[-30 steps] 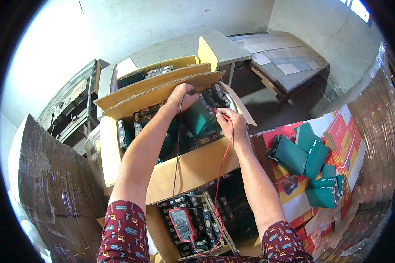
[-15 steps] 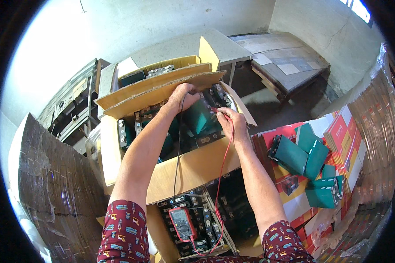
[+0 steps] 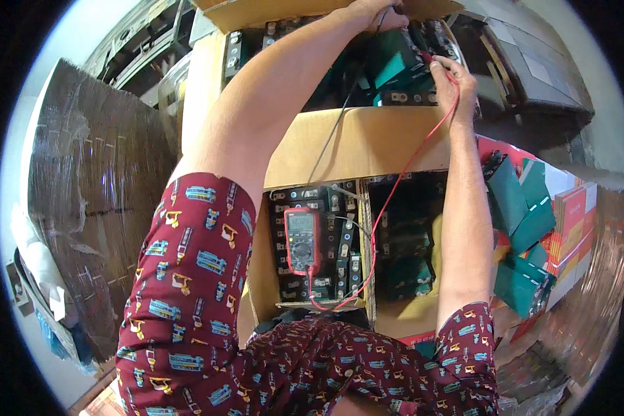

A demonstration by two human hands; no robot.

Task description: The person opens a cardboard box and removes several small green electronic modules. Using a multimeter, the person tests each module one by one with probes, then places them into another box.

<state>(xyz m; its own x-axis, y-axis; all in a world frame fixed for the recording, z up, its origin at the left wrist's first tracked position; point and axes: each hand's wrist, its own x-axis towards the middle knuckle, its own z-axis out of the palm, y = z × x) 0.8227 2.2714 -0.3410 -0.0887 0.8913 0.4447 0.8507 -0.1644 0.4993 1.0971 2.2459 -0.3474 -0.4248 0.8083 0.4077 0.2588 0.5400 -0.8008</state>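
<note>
A red-cased multimeter (image 3: 301, 241) with a grey display lies on a row of batteries in the near carton. My right hand (image 3: 457, 87) is closed around the red test probe (image 3: 428, 57), its tip end by the terminals of a tilted green battery (image 3: 390, 66) in the far carton (image 3: 357, 139). Beyond that battery, near the top edge, my left hand (image 3: 378, 15) is closed on the black probe, whose body is mostly hidden by the fingers. The black lead (image 3: 340, 114) and red lead (image 3: 395, 184) trail back toward the meter.
Black-topped batteries (image 3: 326, 201) fill the near carton beside a cardboard divider (image 3: 367, 256). Several loose green batteries (image 3: 523, 284) lie on printed red-and-white cartons at right. Flattened cardboard stacks (image 3: 93, 201) stand left and right. A low table (image 3: 534, 66) is at the far right.
My view has tipped down and nearer, so the meter and cartons sit higher in the picture. Both hands keep their probes by the same tilted battery.
</note>
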